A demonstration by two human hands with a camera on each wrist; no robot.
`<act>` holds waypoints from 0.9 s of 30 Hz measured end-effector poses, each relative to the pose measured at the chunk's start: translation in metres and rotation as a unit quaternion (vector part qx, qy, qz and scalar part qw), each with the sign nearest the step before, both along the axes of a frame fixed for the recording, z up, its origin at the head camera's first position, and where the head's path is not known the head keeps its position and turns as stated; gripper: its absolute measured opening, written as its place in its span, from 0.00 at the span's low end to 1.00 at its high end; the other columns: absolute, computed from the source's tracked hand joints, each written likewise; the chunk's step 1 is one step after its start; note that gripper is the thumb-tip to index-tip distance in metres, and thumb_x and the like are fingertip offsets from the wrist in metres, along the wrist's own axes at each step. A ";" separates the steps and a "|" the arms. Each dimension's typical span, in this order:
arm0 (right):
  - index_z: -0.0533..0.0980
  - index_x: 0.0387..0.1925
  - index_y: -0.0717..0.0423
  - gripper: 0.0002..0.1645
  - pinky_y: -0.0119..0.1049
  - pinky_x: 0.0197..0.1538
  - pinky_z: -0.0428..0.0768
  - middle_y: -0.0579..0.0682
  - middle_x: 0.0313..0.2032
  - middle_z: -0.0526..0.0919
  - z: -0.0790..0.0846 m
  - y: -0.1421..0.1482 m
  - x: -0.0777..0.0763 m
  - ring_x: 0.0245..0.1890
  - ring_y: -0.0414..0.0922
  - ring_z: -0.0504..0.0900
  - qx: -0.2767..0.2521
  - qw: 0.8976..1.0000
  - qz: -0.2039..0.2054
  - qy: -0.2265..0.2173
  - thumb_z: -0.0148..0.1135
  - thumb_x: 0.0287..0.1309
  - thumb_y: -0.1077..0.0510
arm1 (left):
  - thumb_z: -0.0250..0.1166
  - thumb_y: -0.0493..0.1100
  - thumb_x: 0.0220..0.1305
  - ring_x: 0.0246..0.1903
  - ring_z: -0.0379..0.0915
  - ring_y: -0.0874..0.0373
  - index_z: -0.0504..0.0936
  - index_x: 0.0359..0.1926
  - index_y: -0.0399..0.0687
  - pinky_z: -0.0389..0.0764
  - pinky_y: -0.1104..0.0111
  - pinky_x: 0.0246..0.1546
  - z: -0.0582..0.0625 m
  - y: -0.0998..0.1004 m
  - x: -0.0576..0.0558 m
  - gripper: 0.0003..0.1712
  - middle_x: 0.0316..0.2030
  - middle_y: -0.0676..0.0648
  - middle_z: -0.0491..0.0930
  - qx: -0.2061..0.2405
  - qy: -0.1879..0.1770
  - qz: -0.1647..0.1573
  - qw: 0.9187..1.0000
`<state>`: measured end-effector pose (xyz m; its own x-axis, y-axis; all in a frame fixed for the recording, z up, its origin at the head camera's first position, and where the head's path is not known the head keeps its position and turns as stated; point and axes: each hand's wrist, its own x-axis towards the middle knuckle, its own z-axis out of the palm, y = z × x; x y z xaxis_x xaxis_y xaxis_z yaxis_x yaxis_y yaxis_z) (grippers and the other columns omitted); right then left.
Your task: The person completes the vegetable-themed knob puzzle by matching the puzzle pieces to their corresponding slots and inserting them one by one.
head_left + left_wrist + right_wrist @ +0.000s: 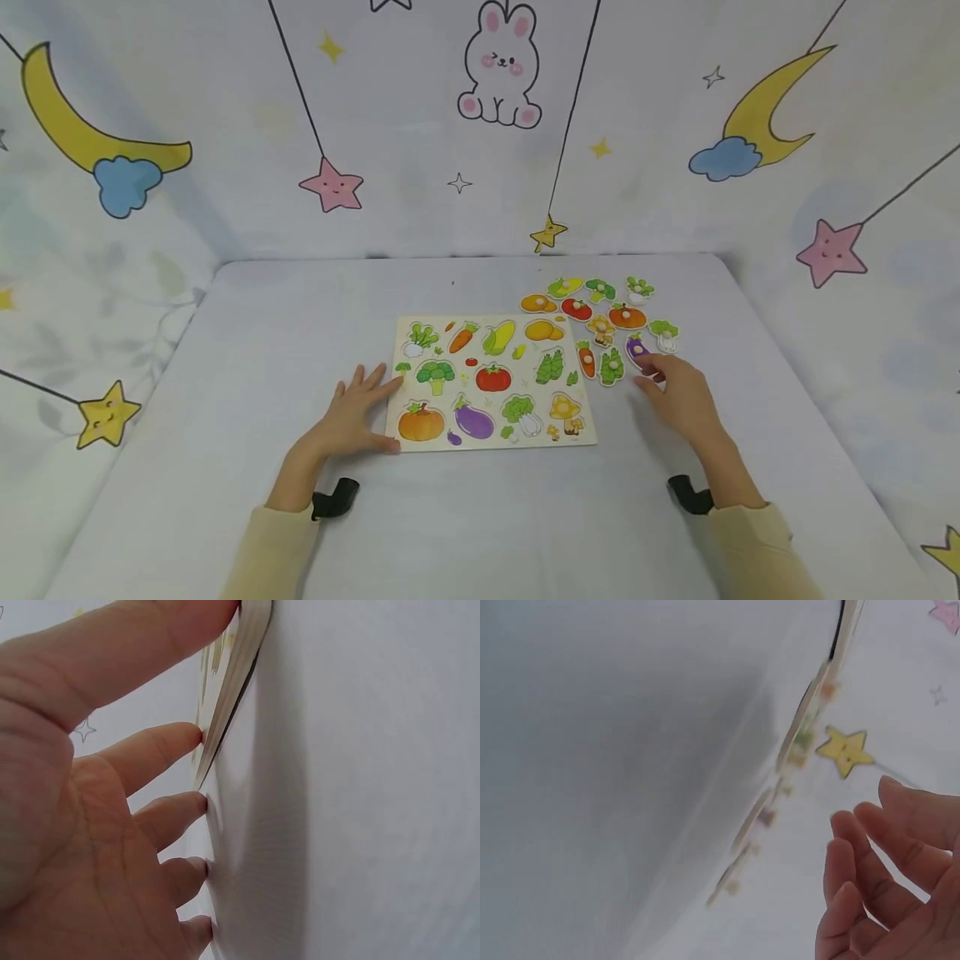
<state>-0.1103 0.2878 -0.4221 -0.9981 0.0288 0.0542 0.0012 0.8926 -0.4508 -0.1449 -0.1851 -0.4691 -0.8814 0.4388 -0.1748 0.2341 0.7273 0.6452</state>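
A wooden vegetable puzzle board [450,333] lies flat on the table. My left hand [350,417] is spread at its left side. In the left wrist view the thumb and index fingertip are at the board's edge [244,664], and the other fingertips rest on the table. My right hand [678,396] hovers beside the purple eggplant piece [635,345], its fingers loosely bent. The right wrist view shows the right fingers [877,877] with nothing between them. Next to the eggplant piece lie an asparagus piece [611,367] and a carrot piece [585,360].
Several knobbed pieces lie beyond the board's right corner, among them a tomato [577,309], a pumpkin [622,317], a mushroom [601,330], a broccoli [600,290] and a bok choy [664,333]. A patterned cloth wall [420,217] stands behind the white table [495,525].
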 end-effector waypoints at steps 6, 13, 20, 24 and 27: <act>0.76 0.54 0.65 0.19 0.38 0.38 0.75 0.64 0.41 0.81 -0.003 0.026 -0.026 0.40 0.56 0.76 -0.004 0.999 -0.020 -0.035 0.60 0.64 0.62 | 0.81 0.52 0.37 0.74 0.26 0.29 0.63 0.72 0.44 0.27 0.34 0.69 0.001 0.000 0.000 0.60 0.76 0.34 0.47 0.004 0.001 0.001 1.000; 0.75 0.54 0.65 0.19 0.33 0.32 0.74 0.64 0.40 0.81 -0.009 0.034 -0.053 0.36 0.54 0.76 -0.008 0.996 -0.028 -0.080 0.59 0.64 0.59 | 0.81 0.52 0.36 0.74 0.25 0.29 0.64 0.72 0.45 0.26 0.33 0.68 0.001 0.000 0.002 0.60 0.76 0.34 0.47 0.009 -0.003 0.004 1.000; 0.78 0.46 0.64 0.15 0.37 0.33 0.76 0.64 0.38 0.82 -0.013 0.029 -0.068 0.35 0.54 0.77 -0.001 0.993 -0.037 -0.108 0.60 0.64 0.58 | 0.81 0.52 0.37 0.74 0.24 0.30 0.63 0.72 0.45 0.25 0.34 0.69 0.001 0.000 0.004 0.60 0.76 0.35 0.46 0.013 -0.011 0.007 1.000; 0.79 0.43 0.64 0.12 0.37 0.32 0.75 0.63 0.36 0.82 -0.015 0.028 -0.070 0.34 0.54 0.77 0.010 0.993 -0.040 -0.108 0.60 0.64 0.59 | 0.81 0.52 0.37 0.74 0.24 0.30 0.63 0.72 0.45 0.24 0.34 0.69 0.002 0.000 0.003 0.60 0.76 0.35 0.46 0.015 -0.009 0.006 1.000; 0.79 0.42 0.66 0.12 0.37 0.33 0.77 0.65 0.37 0.82 -0.015 0.027 -0.071 0.34 0.55 0.76 0.010 0.993 -0.042 -0.106 0.60 0.64 0.60 | 0.81 0.51 0.36 0.74 0.24 0.30 0.63 0.72 0.44 0.24 0.35 0.69 0.002 0.000 0.003 0.60 0.76 0.35 0.46 0.017 -0.010 0.006 1.000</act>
<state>-0.1818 0.3144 -0.4372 -0.9813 0.1132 -0.1559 0.1690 0.8945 -0.4138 -0.1417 -0.1849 -0.4667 -0.8834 0.4340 -0.1766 0.2128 0.7073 0.6741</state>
